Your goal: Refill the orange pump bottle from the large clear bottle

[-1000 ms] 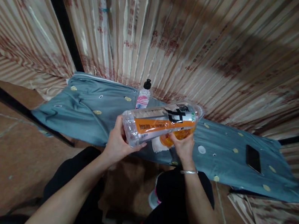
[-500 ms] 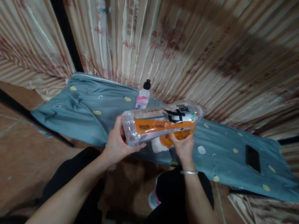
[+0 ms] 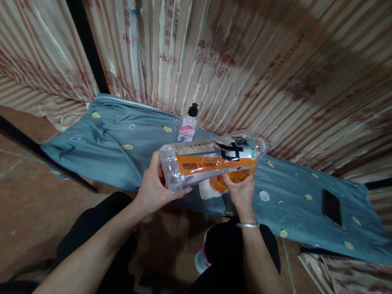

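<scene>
My left hand (image 3: 157, 185) grips one end of a large clear plastic bottle (image 3: 213, 157) with an orange and grey label and a big black "4". The bottle lies tilted in the air, its far end up and to the right. My right hand (image 3: 241, 192), with a silver bracelet at the wrist, is closed around an orange see-through container (image 3: 238, 175), partly hidden under the clear bottle. A white piece (image 3: 210, 191), perhaps tissue, shows beside that container; I cannot tell whether they are joined. Just behind stands a small clear bottle (image 3: 187, 129) with a black cap and pink label.
A long narrow bench (image 3: 112, 153) covered in blue-grey patterned cloth runs across in front of my knees. A dark phone (image 3: 331, 207) lies at its right. Striped curtain cloth (image 3: 227, 47) hangs behind, and black poles (image 3: 75, 16) stand at the left.
</scene>
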A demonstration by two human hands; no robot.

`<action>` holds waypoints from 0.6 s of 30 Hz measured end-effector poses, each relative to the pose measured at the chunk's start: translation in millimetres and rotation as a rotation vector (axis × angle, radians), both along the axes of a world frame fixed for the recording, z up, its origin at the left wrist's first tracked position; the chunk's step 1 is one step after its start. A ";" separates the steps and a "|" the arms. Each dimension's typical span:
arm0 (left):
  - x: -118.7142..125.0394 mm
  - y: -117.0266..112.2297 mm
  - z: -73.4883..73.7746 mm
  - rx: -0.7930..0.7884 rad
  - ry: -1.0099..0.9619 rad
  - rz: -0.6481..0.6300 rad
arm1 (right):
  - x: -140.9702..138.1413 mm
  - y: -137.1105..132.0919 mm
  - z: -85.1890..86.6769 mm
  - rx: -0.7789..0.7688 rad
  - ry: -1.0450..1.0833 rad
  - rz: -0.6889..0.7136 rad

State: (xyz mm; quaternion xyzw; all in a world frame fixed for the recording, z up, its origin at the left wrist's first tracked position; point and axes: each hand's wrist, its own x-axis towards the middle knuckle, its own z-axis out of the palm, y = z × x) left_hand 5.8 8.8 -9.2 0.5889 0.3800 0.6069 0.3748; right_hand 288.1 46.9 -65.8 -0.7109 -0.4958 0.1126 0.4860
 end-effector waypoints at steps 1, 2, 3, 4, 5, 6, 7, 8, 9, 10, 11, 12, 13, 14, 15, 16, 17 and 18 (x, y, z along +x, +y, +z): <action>0.2 -0.2 0.8 0.007 -0.003 0.002 | 0.8 0.5 -1.1 -0.007 -0.006 -0.007; 0.4 -0.4 1.6 0.014 -0.004 0.007 | 1.7 1.0 -2.3 -0.015 -0.012 -0.016; 0.5 -0.5 2.1 0.017 -0.001 0.013 | 2.5 1.4 -3.5 -0.023 -0.016 -0.023; 0.6 -0.6 2.3 0.017 0.006 0.018 | 3.2 1.8 -4.5 -0.031 -0.018 -0.027; 0.5 -0.6 2.3 0.014 0.014 0.020 | 3.6 2.0 -5.1 -0.036 -0.019 -0.030; 0.3 -0.5 2.0 0.013 0.022 0.020 | 3.7 2.1 -5.3 -0.039 -0.018 -0.031; -0.1 -0.4 1.5 0.014 0.033 0.019 | 3.6 2.0 -5.1 -0.040 -0.016 -0.030; -0.4 -0.3 0.9 0.016 0.048 0.019 | 3.2 1.8 -4.5 -0.041 -0.014 -0.028; -0.8 -0.1 0.2 0.019 0.068 0.023 | 2.8 1.5 -3.6 -0.041 -0.012 -0.026; -1.1 0.1 -0.5 0.022 0.085 0.029 | 2.2 1.1 -2.5 -0.040 -0.011 -0.024; -1.4 0.3 -1.2 0.024 0.096 0.032 | 1.7 0.7 -1.4 -0.036 -0.008 -0.022; -1.6 0.5 -1.8 0.027 0.097 0.032 | 1.2 0.4 -0.4 -0.032 -0.005 -0.018; -1.7 0.6 -2.3 0.032 0.089 0.029 | 0.8 0.2 0.4 -0.026 -0.001 -0.014; -1.7 0.7 -2.8 0.038 0.076 0.023 | 0.5 0.0 1.0 -0.021 0.002 -0.010; -1.7 0.8 -3.2 0.044 0.067 0.019 | 0.2 -0.1 1.5 -0.019 0.006 -0.007; -1.7 0.8 -3.4 0.049 0.063 0.018 | 0.0 -0.1 1.8 -0.021 0.009 -0.007; -1.6 0.9 -3.6 0.052 0.064 0.021 | -0.2 -0.1 2.1 -0.026 0.012 -0.007; -1.5 0.9 -3.6 0.053 0.067 0.026 | -0.4 -0.1 2.3 -0.030 0.014 -0.010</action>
